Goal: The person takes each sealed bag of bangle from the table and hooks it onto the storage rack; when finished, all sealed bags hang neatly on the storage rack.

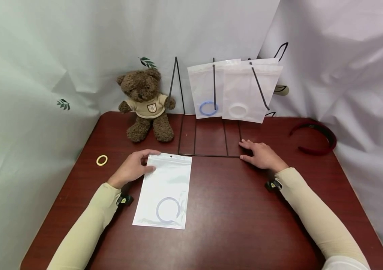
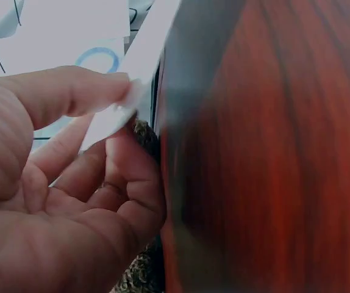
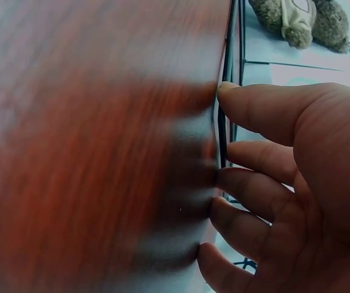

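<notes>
My left hand [image 1: 134,168] pinches the upper left corner of a white zip bag [image 1: 169,180] between thumb and fingers. In the left wrist view the bag's edge [image 2: 139,79] passes between the thumb and the curled fingers. Through the bag's lower part a greyish-purple ring [image 1: 158,212] shows. My right hand [image 1: 262,154] rests at the front right corner of a black wire rack [image 1: 208,155], its fingers loosely spread. In the right wrist view the thumb and fingertips of the right hand [image 3: 266,177] lie against the rack's wire and the table, holding nothing.
On the rack stand more white zip bags, one with a blue ring [image 1: 200,108], another with a white ring [image 1: 230,110]. A brown teddy bear [image 1: 140,88] sits left of it. A yellow ring [image 1: 98,161] lies at left, a dark red headband [image 1: 331,140] at right.
</notes>
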Demonstrator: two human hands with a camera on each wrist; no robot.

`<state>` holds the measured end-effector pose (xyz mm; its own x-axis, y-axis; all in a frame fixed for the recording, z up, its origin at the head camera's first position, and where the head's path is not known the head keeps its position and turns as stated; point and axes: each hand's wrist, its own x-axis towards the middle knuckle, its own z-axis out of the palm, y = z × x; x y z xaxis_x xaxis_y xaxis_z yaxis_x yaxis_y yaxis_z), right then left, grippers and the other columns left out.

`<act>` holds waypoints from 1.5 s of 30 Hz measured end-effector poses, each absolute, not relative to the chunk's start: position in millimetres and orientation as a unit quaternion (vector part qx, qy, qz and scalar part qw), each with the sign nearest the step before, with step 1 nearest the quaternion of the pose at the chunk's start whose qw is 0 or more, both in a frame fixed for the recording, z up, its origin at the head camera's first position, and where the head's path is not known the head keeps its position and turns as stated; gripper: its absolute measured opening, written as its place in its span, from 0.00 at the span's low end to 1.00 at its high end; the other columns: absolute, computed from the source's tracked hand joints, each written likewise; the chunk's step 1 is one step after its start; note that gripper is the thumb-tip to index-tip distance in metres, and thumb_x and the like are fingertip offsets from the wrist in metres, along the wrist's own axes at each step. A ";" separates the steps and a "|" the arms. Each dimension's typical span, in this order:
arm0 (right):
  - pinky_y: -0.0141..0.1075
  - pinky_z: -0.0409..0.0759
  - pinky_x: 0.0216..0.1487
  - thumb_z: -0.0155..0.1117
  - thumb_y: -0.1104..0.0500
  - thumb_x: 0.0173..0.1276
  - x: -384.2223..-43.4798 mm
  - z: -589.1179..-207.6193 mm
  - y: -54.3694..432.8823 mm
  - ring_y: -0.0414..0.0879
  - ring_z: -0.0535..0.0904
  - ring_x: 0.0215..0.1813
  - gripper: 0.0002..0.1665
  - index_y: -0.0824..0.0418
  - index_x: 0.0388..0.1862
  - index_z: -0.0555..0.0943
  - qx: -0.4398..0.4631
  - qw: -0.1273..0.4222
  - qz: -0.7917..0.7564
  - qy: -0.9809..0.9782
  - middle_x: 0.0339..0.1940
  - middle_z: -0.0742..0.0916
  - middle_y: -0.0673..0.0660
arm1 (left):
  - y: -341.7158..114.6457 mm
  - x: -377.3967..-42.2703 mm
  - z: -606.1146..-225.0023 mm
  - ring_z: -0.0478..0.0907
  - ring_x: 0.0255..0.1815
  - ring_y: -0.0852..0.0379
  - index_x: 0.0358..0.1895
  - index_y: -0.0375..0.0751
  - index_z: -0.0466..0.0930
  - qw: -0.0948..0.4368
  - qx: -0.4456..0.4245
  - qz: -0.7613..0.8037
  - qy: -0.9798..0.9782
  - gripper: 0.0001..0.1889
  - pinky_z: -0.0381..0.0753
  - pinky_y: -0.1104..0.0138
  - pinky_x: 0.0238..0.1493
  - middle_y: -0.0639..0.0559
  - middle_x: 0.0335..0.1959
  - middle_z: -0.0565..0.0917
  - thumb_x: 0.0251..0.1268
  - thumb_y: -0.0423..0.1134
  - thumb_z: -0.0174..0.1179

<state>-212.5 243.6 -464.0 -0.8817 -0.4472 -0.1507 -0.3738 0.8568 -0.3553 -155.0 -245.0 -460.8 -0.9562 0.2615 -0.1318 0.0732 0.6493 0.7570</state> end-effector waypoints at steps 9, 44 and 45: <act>0.63 0.60 0.74 0.64 0.44 0.71 -210.8 -462.7 239.6 0.61 0.65 0.78 0.39 0.55 0.77 0.66 -0.200 0.116 -0.157 0.960 0.78 0.69 0.65 | -236.8 -155.1 -457.4 0.64 0.23 0.58 0.51 0.62 0.85 0.068 0.066 0.465 0.880 0.16 0.68 0.67 0.25 0.55 0.21 0.71 0.61 0.43 0.72; 0.61 0.69 0.67 0.64 0.39 0.70 -214.8 -462.3 239.0 0.64 0.70 0.74 0.38 0.51 0.75 0.70 -0.197 0.099 -0.140 0.965 0.76 0.72 0.61 | -208.6 -161.7 -374.2 0.65 0.17 0.61 0.51 0.43 0.84 -0.132 0.167 0.582 0.784 0.14 0.63 0.67 0.18 0.54 0.21 0.79 0.62 0.35 0.70; 0.61 0.70 0.66 0.64 0.39 0.70 -215.4 -462.7 239.3 0.64 0.70 0.74 0.38 0.51 0.75 0.70 -0.197 0.097 -0.140 0.965 0.76 0.72 0.60 | -207.6 -162.2 -371.8 0.65 0.16 0.61 0.51 0.42 0.84 -0.141 0.170 0.582 0.782 0.14 0.63 0.67 0.17 0.54 0.20 0.78 0.62 0.34 0.70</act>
<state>-215.4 239.3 -462.7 -0.9034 -0.4078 -0.1323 -0.3535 0.8832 -0.3082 -162.2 -207.6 -371.8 -0.9024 0.1024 0.4186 0.4303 0.2639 0.8632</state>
